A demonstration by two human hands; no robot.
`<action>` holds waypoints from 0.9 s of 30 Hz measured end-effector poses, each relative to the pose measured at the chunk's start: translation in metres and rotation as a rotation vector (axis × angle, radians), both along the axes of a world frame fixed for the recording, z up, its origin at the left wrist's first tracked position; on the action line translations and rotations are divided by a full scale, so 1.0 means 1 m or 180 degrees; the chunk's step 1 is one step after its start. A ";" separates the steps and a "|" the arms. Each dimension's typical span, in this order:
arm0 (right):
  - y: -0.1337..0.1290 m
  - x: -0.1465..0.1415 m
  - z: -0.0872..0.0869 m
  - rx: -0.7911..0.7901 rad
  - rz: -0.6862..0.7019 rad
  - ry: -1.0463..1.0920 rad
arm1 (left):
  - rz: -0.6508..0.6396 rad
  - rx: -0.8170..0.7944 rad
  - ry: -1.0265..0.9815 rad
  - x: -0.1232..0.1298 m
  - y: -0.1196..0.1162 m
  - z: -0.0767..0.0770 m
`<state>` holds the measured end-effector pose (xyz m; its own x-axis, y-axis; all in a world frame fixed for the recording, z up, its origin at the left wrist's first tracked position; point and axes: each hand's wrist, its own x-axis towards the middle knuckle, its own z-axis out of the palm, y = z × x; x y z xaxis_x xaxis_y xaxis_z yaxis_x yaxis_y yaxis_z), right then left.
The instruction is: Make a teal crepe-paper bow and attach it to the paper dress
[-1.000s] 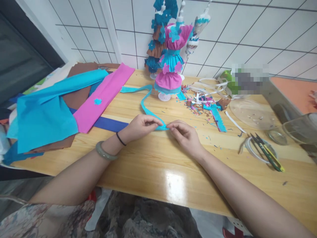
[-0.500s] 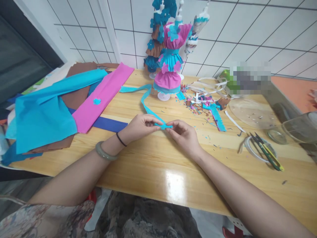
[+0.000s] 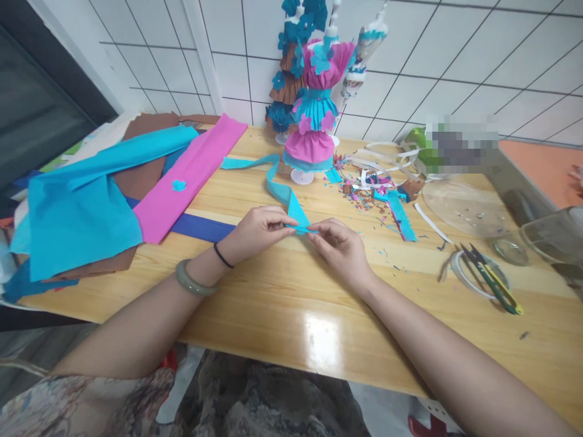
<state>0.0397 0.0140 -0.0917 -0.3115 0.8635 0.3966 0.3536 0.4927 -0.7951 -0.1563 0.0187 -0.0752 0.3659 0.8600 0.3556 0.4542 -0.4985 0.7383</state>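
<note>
A long turquoise crepe paper strip [image 3: 279,189] runs from beside the pink paper down to my fingers, its near end gathered into a narrow fold. My left hand [image 3: 263,233] pinches that end between thumb and fingertips. Close on the other side, my right hand [image 3: 339,247] pinches the same folded end. Behind the strip stands a doll-like figure [image 3: 314,112] dressed in pink and turquoise paper with small paper flowers. Two more decorated figures are partly behind it, one with a brown and teal paper dress [image 3: 286,76].
Turquoise sheets [image 3: 86,218], a pink sheet [image 3: 191,176] and a blue strip [image 3: 207,227] lie at left. Paper scraps [image 3: 364,185], green-and-yellow thread snips [image 3: 494,279], a clear round lid [image 3: 464,209] and a clear container [image 3: 553,233] are on the right.
The strip near my hands has turned, now showing a wider flat face just behind the fingers. Both hands keep pinching it and have hardly shifted.
</note>
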 end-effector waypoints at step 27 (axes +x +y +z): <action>0.000 -0.001 -0.003 0.0070 0.0285 -0.0079 | -0.0307 0.0162 0.0199 0.003 -0.003 -0.003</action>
